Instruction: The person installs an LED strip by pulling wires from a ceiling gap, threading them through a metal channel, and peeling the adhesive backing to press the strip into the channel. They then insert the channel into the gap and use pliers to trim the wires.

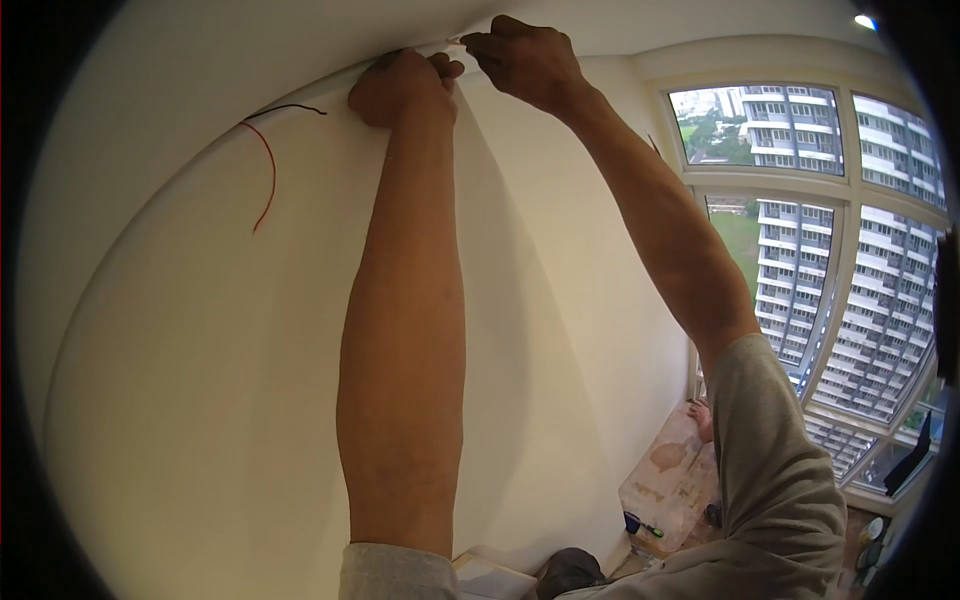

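Observation:
Both arms reach up to the line where the white wall (300, 330) meets the ceiling. My left hand (403, 88) is closed against that line, its fingertips curled toward the right; whatever is in them is hidden. Just to its right, my right hand (528, 62) pinches at a small, pale, thin thing (455, 41) at the joint, too small to name. Left of the hands, a black wire (290, 107) and a red wire (272, 165) stick out of the same joint. The red one hangs down in a curve, touched by neither hand.
Large windows (848, 190) fill the right side, with tall buildings outside. Below lies a stained board (665, 480) with a green-and-dark tool (645, 526) on it. A dark rounded thing (570, 572) is at the bottom. A lit lamp (866, 22) is overhead.

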`<state>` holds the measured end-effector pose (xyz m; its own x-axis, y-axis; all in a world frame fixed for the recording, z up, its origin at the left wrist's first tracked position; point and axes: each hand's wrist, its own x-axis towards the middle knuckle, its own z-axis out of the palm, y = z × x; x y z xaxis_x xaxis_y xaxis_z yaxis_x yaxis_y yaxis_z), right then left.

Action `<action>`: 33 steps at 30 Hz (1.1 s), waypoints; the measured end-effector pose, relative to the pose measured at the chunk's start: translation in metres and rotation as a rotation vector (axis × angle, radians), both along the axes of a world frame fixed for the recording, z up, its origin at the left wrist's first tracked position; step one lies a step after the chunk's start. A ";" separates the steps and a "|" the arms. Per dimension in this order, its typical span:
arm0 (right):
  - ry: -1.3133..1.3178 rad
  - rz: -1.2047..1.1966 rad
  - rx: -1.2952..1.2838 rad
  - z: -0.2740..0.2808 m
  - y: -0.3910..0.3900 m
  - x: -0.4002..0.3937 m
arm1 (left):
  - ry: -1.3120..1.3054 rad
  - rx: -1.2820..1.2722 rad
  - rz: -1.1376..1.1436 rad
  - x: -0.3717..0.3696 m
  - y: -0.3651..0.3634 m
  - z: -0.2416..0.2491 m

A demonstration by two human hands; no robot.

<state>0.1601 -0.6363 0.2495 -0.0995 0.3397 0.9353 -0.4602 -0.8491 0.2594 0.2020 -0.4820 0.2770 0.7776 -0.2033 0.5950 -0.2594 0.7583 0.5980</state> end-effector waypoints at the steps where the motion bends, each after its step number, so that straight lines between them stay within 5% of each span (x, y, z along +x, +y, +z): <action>1: 0.000 0.000 -0.001 -0.001 -0.001 -0.001 | 0.000 -0.001 0.000 -0.001 0.001 0.000; 16: 0.243 -0.170 -0.058 0.016 -0.020 -0.027 | -0.151 0.032 -0.014 0.011 -0.004 -0.009; 19: 0.040 -0.120 0.049 0.000 -0.017 -0.009 | -0.165 0.017 0.006 0.012 -0.006 -0.009; 25: 0.056 0.434 0.405 0.005 0.022 0.004 | -0.227 -0.014 0.009 0.016 -0.010 -0.010; 27: 0.213 1.327 0.901 0.012 0.032 0.006 | -0.242 -0.033 0.038 0.015 -0.012 -0.011; 33: 0.042 2.027 1.070 0.009 0.032 0.020 | -0.193 -0.004 0.029 0.014 -0.010 -0.009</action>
